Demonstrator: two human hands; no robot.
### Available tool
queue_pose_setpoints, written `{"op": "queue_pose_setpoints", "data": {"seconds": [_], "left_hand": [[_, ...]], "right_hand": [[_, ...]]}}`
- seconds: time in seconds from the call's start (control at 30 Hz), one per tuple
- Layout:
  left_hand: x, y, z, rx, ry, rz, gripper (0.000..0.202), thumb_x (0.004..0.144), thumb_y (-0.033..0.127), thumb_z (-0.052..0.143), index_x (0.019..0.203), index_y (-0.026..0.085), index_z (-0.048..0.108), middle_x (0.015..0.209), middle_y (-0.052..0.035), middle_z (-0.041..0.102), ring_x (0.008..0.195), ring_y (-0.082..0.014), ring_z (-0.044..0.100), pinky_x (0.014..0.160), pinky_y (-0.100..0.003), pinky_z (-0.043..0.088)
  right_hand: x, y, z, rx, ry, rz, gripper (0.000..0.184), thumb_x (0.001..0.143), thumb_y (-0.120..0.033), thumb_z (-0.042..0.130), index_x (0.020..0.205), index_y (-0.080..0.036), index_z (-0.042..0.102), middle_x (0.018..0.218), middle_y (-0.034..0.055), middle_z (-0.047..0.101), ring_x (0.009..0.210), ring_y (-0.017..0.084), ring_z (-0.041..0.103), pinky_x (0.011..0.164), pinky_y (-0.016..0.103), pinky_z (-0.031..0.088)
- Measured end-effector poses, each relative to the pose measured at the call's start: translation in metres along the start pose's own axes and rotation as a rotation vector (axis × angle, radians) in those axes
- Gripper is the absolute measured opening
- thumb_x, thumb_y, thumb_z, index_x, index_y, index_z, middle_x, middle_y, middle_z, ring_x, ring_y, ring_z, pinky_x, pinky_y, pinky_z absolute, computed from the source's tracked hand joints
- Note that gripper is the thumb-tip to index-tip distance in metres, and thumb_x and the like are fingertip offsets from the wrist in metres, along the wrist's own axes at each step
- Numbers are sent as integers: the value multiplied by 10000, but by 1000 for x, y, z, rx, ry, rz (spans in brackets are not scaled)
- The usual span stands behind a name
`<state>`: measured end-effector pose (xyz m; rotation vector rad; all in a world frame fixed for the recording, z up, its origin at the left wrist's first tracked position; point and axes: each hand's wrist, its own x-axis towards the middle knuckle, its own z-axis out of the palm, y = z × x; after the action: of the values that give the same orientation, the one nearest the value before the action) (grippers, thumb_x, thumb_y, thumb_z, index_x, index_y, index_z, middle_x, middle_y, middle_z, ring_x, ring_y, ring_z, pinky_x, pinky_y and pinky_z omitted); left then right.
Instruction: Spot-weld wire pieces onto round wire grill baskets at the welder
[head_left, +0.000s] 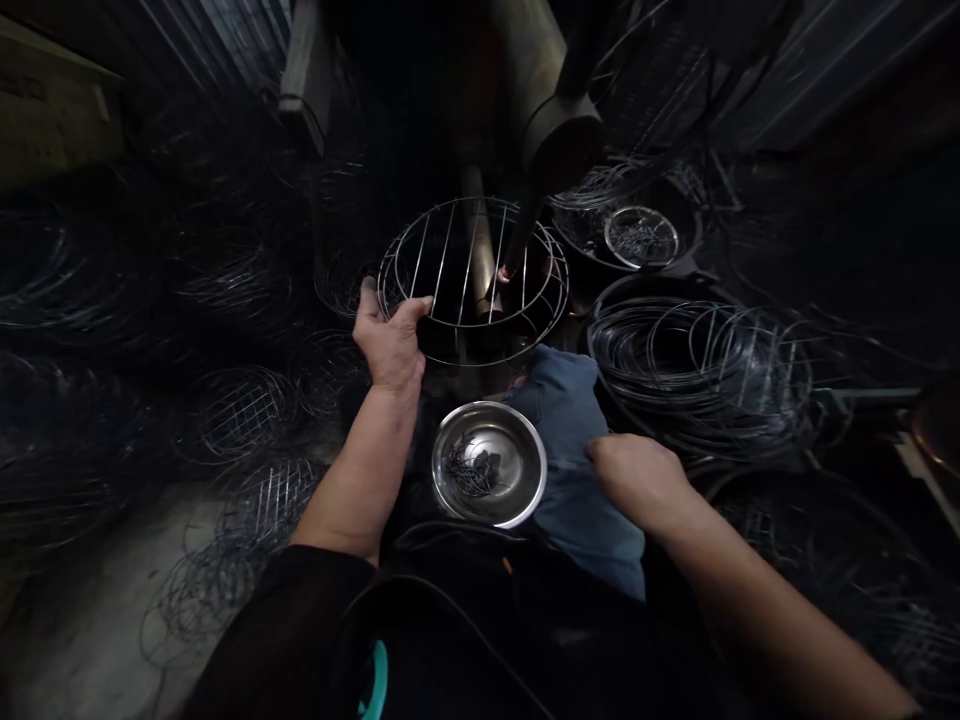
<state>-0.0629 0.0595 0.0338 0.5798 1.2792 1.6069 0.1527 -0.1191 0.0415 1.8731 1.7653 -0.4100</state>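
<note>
My left hand (391,338) grips the left rim of a round wire rack (448,262), a hoop crossed by parallel rods, with the thumb on top. The rack is held level around the end of a machine's electrode (505,273), beside a brass-coloured post (481,245). A steel bowl (534,480) holding short wire pieces (474,470) sits in front of my body. My right hand (637,482) is closed over blue cloth (574,430) to the right of the bowl. Its fingertips are mostly hidden, so what it holds, if anything, does not show.
A large coil of wire hoops (660,350) lies at the right. Behind it, another bowl (641,237) of small metal pieces rests in a dark basin. Piles of wire grids (244,412) cover the floor at the left. A thick machine arm (540,80) hangs overhead.
</note>
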Motion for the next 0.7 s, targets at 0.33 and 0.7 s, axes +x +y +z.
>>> {"op": "queue_pose_setpoints", "data": {"seconds": [0.33,0.7], "left_hand": [[-4,3,-2,-60,-2,30,839,579,-30,707,1366,193,519,1318,-69,588,663,-26,575,643,-149,526],[-4,-1,1,-91,4,49,878,555,-13,735,1378,205,519,1377,-80,542,706,-37,571,665,-164,517]], "right_hand": [[0,26,47,328,99,52,288,821,-157,480,891,-161,760,912,135,764,933,276,717,782,331,519],[-2,22,64,1628,385,302,335,503,-364,810,744,-144,735,574,45,672,465,185,617,438,281,462]]}}
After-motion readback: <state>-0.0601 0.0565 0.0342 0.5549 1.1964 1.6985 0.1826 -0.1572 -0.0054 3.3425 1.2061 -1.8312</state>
